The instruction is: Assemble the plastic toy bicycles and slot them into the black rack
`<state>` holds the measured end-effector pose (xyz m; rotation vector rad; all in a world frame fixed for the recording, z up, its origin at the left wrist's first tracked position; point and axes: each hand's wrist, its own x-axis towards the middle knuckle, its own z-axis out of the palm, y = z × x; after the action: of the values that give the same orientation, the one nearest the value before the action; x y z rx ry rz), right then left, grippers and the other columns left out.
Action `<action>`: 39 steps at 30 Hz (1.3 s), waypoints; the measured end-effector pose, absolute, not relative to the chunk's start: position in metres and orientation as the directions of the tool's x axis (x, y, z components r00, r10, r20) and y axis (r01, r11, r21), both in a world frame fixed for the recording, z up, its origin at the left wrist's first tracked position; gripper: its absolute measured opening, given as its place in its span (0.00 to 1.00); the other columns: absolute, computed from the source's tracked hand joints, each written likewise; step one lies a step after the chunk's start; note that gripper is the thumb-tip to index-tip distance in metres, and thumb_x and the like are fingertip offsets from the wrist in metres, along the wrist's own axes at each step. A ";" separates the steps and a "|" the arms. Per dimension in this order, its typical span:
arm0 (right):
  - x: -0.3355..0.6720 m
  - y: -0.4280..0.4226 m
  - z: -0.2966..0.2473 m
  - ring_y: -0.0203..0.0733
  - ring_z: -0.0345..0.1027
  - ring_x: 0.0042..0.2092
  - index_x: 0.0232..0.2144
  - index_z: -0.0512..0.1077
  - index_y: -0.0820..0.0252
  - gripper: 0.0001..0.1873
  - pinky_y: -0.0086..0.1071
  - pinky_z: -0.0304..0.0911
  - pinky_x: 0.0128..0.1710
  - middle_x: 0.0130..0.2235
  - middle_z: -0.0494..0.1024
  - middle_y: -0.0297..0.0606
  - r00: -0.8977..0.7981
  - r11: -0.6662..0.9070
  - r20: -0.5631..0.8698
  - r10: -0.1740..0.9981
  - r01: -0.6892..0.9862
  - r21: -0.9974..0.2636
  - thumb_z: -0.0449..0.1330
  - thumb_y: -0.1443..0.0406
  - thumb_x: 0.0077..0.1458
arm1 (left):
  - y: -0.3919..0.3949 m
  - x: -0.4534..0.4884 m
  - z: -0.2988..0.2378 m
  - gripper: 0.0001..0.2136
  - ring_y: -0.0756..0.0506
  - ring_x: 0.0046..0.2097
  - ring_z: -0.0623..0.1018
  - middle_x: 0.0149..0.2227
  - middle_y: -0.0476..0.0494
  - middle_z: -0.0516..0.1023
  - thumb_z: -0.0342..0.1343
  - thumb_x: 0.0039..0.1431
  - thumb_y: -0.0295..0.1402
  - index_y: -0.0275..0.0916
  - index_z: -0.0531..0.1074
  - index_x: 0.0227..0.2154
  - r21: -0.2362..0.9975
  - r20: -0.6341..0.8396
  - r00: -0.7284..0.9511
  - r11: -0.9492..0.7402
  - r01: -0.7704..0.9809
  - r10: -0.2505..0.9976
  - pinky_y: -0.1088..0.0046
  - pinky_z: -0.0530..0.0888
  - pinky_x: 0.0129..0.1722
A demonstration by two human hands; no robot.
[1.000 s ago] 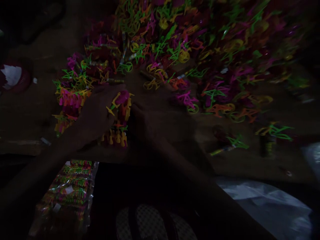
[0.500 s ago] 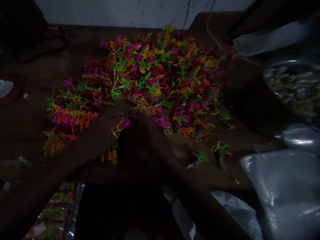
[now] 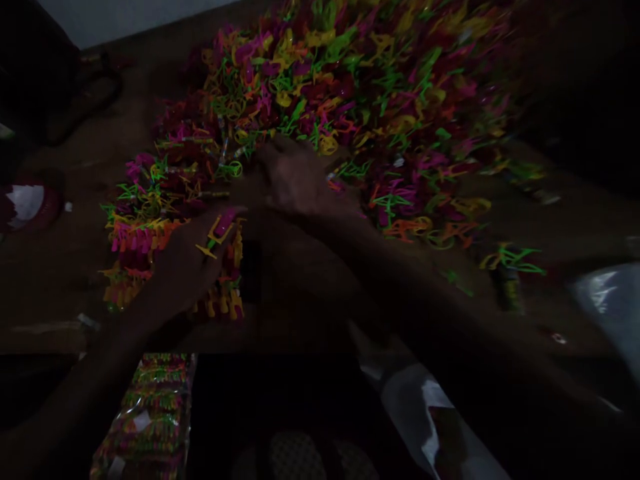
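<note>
A big heap of small neon plastic toy pieces (image 3: 360,87), pink, green, yellow and orange, covers a dark wooden table (image 3: 60,280). My left hand (image 3: 187,263) is curled round a stacked bundle of these pieces (image 3: 227,267), with a pink and yellow one sticking up past its fingers. My right hand (image 3: 295,177) reaches into the near edge of the heap, its fingers bent down among the pieces. What the right fingers hold, if anything, is hidden in the dim light.
A row of sorted pieces (image 3: 133,237) lies left of my left hand. A clear packet of packed pieces (image 3: 145,417) sits below the table's front edge. Clear plastic bags (image 3: 610,310) lie at right. A red dish with white paper (image 3: 27,203) rests at far left.
My right hand has moved away from the left hand and up into the heap. The left hand keeps its bundle. The camera tilted down, hiding the bowl at right.
</note>
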<state>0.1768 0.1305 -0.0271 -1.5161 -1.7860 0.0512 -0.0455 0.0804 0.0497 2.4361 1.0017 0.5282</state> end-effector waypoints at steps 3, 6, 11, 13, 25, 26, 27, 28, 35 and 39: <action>0.186 0.074 0.006 0.42 0.69 0.36 0.32 0.68 0.53 0.05 0.40 0.67 0.41 0.35 0.74 0.37 0.123 0.277 0.540 0.832 0.752 -0.599 0.62 0.67 0.56 | 0.082 -0.048 0.045 0.19 0.40 0.61 0.74 0.59 0.41 0.76 0.46 0.66 0.30 0.39 0.71 0.57 0.493 0.159 0.731 -0.695 0.524 0.663 0.59 0.72 0.62; 0.183 0.014 -0.003 0.40 0.69 0.33 0.31 0.65 0.52 0.06 0.36 0.67 0.33 0.31 0.73 0.33 0.392 0.205 0.436 0.810 0.507 -0.837 0.60 0.64 0.58 | 0.084 -0.048 0.042 0.23 0.38 0.61 0.73 0.60 0.37 0.73 0.47 0.58 0.25 0.38 0.71 0.57 0.448 0.158 0.786 -0.753 0.482 0.597 0.57 0.73 0.60; 0.161 -0.053 -0.059 0.47 0.70 0.37 0.34 0.70 0.55 0.03 0.43 0.67 0.38 0.33 0.75 0.37 0.362 0.029 0.313 0.878 0.612 -0.790 0.61 0.64 0.58 | 0.086 -0.046 0.040 0.24 0.38 0.60 0.75 0.58 0.36 0.74 0.46 0.56 0.24 0.38 0.72 0.55 0.415 0.220 0.794 -0.791 0.449 0.566 0.56 0.73 0.60; 0.154 -0.062 -0.066 0.52 0.69 0.42 0.35 0.72 0.57 0.02 0.47 0.64 0.43 0.38 0.77 0.43 0.272 -0.017 0.318 0.908 0.784 -0.620 0.59 0.66 0.59 | 0.087 -0.047 0.039 0.26 0.39 0.61 0.74 0.60 0.38 0.74 0.46 0.56 0.23 0.41 0.71 0.57 0.410 0.216 0.793 -0.790 0.455 0.569 0.56 0.72 0.62; 0.153 -0.057 -0.060 0.49 0.69 0.40 0.47 0.73 0.56 0.13 0.39 0.65 0.37 0.39 0.76 0.44 0.026 0.164 0.300 0.954 0.790 -0.591 0.52 0.68 0.63 | 0.087 -0.047 0.036 0.27 0.41 0.62 0.73 0.61 0.42 0.73 0.46 0.56 0.24 0.46 0.70 0.58 0.372 0.194 0.790 -0.789 0.489 0.581 0.59 0.72 0.62; 0.151 -0.059 -0.059 0.48 0.70 0.39 0.46 0.73 0.56 0.12 0.38 0.66 0.36 0.38 0.77 0.43 0.059 0.171 0.320 0.945 0.747 -0.642 0.53 0.68 0.63 | 0.087 -0.047 0.036 0.27 0.41 0.62 0.73 0.61 0.43 0.73 0.46 0.56 0.24 0.46 0.70 0.58 0.372 0.199 0.790 -0.790 0.487 0.580 0.59 0.72 0.62; 0.148 -0.062 -0.057 0.47 0.72 0.38 0.46 0.72 0.55 0.12 0.37 0.67 0.35 0.38 0.78 0.42 0.096 0.182 0.345 0.934 0.704 -0.686 0.53 0.68 0.63 | 0.087 -0.046 0.036 0.26 0.41 0.61 0.74 0.60 0.43 0.73 0.46 0.56 0.25 0.46 0.71 0.57 0.376 0.201 0.790 -0.790 0.485 0.580 0.59 0.72 0.61; 0.143 -0.064 -0.055 0.46 0.73 0.37 0.45 0.72 0.55 0.12 0.36 0.67 0.34 0.38 0.79 0.41 0.125 0.198 0.367 0.922 0.661 -0.724 0.53 0.68 0.61 | 0.086 -0.046 0.037 0.25 0.41 0.61 0.74 0.60 0.43 0.74 0.46 0.56 0.24 0.46 0.71 0.56 0.385 0.199 0.789 -0.787 0.483 0.582 0.59 0.72 0.61; 0.100 -0.055 -0.053 0.44 0.76 0.37 0.37 0.74 0.55 0.10 0.34 0.71 0.35 0.35 0.80 0.37 0.149 0.264 0.335 0.930 0.364 -0.893 0.54 0.70 0.56 | 0.083 -0.041 0.041 0.24 0.38 0.61 0.74 0.59 0.39 0.73 0.46 0.56 0.23 0.41 0.73 0.54 0.423 0.160 0.784 -0.759 0.495 0.600 0.59 0.72 0.61; 0.093 -0.046 -0.052 0.44 0.75 0.41 0.36 0.74 0.57 0.09 0.35 0.71 0.39 0.39 0.79 0.42 0.100 0.248 0.303 0.948 0.366 -0.897 0.54 0.70 0.59 | 0.083 -0.043 0.039 0.25 0.40 0.61 0.74 0.60 0.42 0.73 0.46 0.55 0.23 0.43 0.71 0.55 0.434 0.166 0.784 -0.758 0.487 0.598 0.59 0.71 0.62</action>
<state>0.0927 -0.0457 -0.0522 -1.3064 -1.4625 0.6922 -0.0430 0.0832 0.0392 2.6052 0.8246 0.4190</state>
